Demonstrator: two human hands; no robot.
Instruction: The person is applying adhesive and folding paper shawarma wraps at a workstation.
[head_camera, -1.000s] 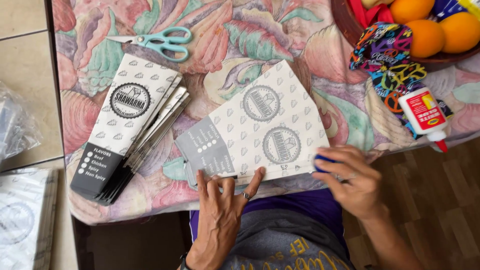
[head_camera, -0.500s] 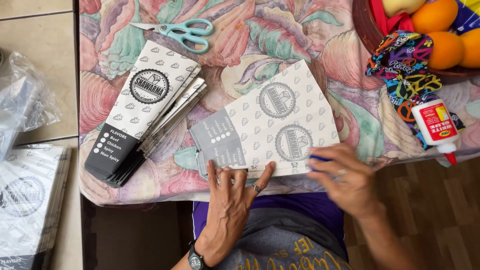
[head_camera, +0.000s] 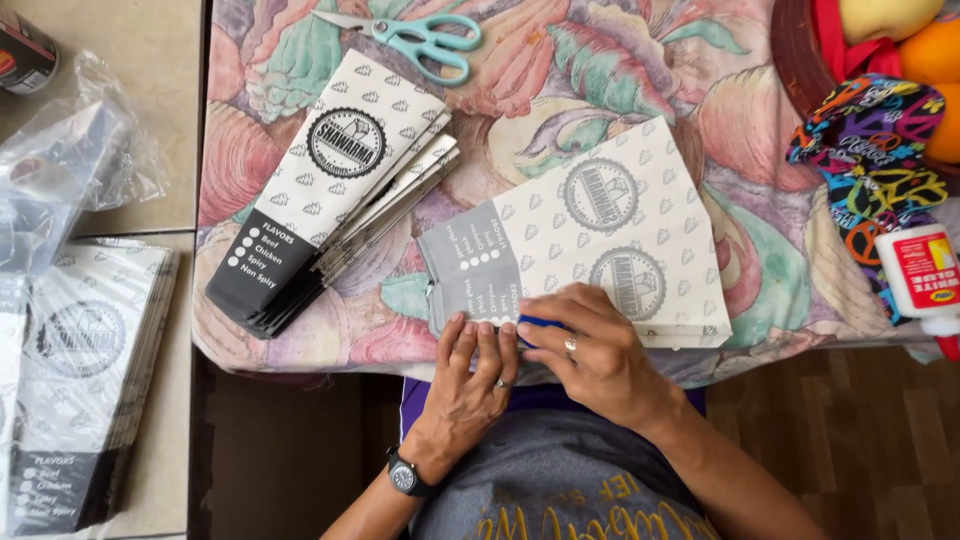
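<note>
Head view showed me both hands at the near edge of the flowered tablecloth (head_camera: 600, 60). My left hand (head_camera: 478, 372) lay flat — fingers straight and together, gripping nothing — pressing the near edge of the flat printed paper sleeve (head_camera: 590, 235). My right hand (head_camera: 590, 350) was curled, fingers closed round a small blue object (head_camera: 540, 322) touching that same edge. A stack of folded sleeves (head_camera: 335, 190) lay to the left, teal scissors (head_camera: 420, 40) farther off, a glue bottle (head_camera: 918, 275) at the right.
</note>
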